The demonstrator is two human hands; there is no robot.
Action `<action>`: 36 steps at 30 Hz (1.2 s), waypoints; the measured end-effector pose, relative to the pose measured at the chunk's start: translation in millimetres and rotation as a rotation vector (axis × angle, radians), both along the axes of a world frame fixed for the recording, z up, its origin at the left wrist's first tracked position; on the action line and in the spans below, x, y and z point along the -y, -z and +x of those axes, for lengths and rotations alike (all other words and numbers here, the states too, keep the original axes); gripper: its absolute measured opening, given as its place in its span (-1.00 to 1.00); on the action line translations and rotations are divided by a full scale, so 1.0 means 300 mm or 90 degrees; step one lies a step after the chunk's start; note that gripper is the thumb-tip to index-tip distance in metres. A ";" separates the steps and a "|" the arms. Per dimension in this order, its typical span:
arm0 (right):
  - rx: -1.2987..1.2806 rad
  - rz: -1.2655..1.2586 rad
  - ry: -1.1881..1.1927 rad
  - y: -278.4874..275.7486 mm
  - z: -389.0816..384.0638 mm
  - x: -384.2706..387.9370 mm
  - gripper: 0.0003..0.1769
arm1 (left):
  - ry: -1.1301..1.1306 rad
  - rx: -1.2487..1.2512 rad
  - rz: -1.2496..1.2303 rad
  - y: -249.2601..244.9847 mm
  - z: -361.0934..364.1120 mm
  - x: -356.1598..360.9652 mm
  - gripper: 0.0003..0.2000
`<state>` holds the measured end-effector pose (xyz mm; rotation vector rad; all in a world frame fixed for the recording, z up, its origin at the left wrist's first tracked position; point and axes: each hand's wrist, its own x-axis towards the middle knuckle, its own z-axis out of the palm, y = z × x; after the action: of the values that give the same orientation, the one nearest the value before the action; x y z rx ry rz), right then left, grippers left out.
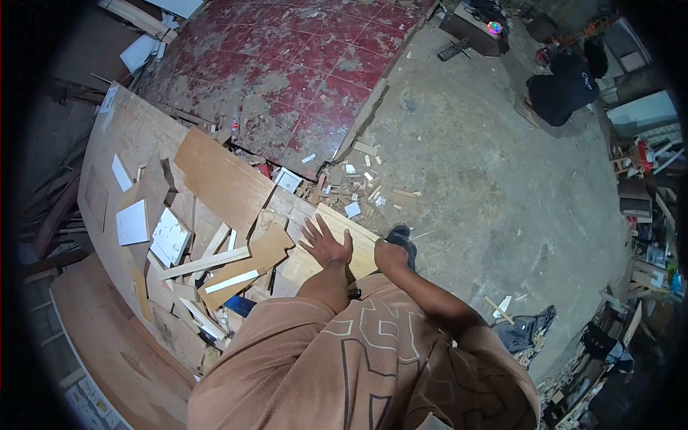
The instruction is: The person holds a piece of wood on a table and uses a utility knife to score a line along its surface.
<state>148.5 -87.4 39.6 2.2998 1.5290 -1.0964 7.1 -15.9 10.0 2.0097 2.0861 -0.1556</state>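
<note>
My left hand [327, 245] lies with its fingers spread on a pale wooden board [363, 251] in front of my body. At the board's right end, my right hand [392, 256] is closed, its fingers curled down at the edge. What is inside its grip is hidden. Left of my left hand, a brown piece of board [276, 251] lies among the offcuts, with a narrow white strip [231, 282] on it. A long pale wood strip [204, 263] crosses the pile beside it.
A large plywood sheet [132, 118] carries several white-faced offcuts [132, 222] and a brown panel [222, 179]. Wood scraps [365, 161] litter the concrete floor near a raised red tiled floor [287, 64]. A dark shoe [401, 235] shows beyond my right hand. A person in black [562, 89] crouches far right.
</note>
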 end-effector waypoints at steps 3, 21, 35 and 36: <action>0.002 0.000 0.036 -0.001 0.018 0.067 -0.73 | 0.007 0.018 -0.004 -0.004 -0.008 -0.001 -0.05; 0.029 0.011 -0.100 -0.200 0.085 0.148 -0.77 | 0.007 0.016 0.018 -0.006 0.000 -0.003 -0.04; -0.020 0.045 -0.148 -0.170 0.156 0.172 -0.77 | -0.003 -0.018 -0.036 -0.003 0.003 -0.008 -0.05; -0.025 0.007 -0.162 -0.223 0.160 0.163 -0.77 | -0.004 -0.018 -0.036 -0.006 0.001 -0.007 -0.05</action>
<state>196.7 -136.2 106.4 2.0291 1.7853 -1.0713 7.4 -13.8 11.8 1.9794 2.0794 -0.2406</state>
